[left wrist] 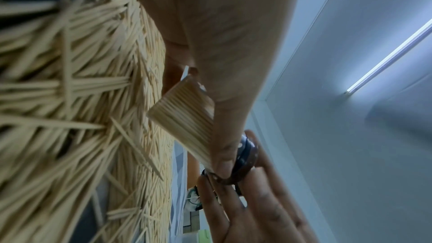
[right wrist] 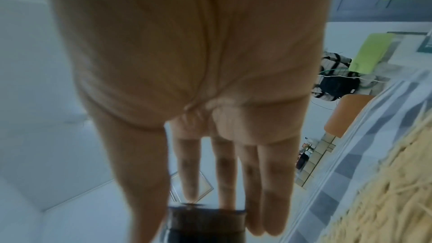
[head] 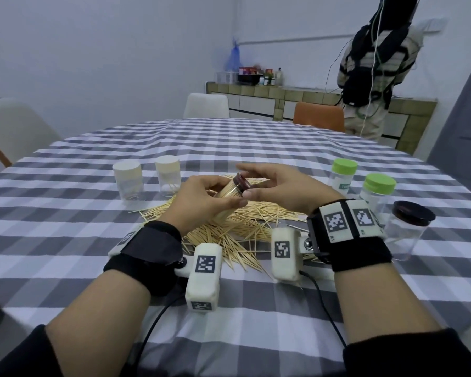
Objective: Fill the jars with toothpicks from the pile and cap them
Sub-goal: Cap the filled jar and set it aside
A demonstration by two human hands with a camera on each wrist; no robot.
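Observation:
My left hand [head: 201,202] grips a clear jar [head: 227,192] packed with toothpicks and holds it tilted above the toothpick pile [head: 242,229]. A dark brown cap [head: 242,181] sits on the jar's mouth. My right hand [head: 278,186] reaches around that cap with straight fingers above it and the thumb below. In the left wrist view the jar [left wrist: 184,115] and cap [left wrist: 245,162] show, with the right fingers [left wrist: 257,210] lying flat against the cap. The right wrist view shows the cap [right wrist: 205,223] between the thumb and the straight fingers [right wrist: 268,191].
Two white-capped jars [head: 127,180] [head: 167,175] stand behind the pile at left. Two green-capped jars [head: 343,175] [head: 378,191] and an empty dark-capped jar [head: 408,229] stand at right. The checked tablecloth [head: 93,240] covers the table. A person [head: 373,63] stands at the far counter.

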